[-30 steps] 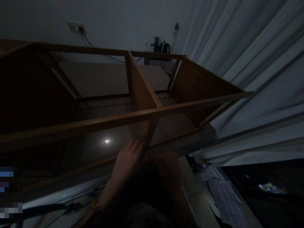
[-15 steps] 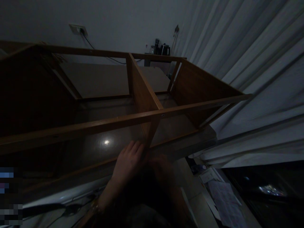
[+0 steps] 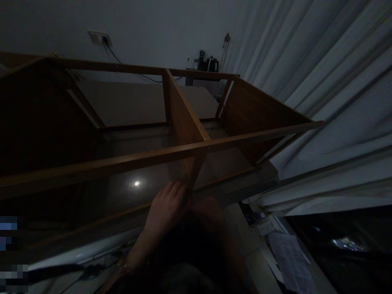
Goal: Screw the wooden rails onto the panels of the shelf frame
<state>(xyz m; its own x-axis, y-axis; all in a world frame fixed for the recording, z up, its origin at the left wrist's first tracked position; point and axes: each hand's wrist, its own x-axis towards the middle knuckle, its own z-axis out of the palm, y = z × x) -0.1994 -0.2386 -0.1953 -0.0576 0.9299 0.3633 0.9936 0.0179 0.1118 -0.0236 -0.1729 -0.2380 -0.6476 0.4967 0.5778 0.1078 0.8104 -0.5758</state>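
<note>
A brown wooden cabinet frame spans the view, with a wooden divider panel across its middle. My left hand is closed, its fingers curled over the lower front rail beside the foot of the divider. Close on its right is my right hand, dark and blurred, with its fingers drawn together at the same joint. Whatever it holds is too dim to make out. Both thumbs are hidden.
Grey curtains hang on the right. Papers lie at the lower right. A black strap-like thing and cables are at the lower left. Behind the frame are a kettle and a wall socket.
My right hand has shifted and turned slightly at the foot of the divider. My left hand keeps its place, and the wooden frame has not moved.
</note>
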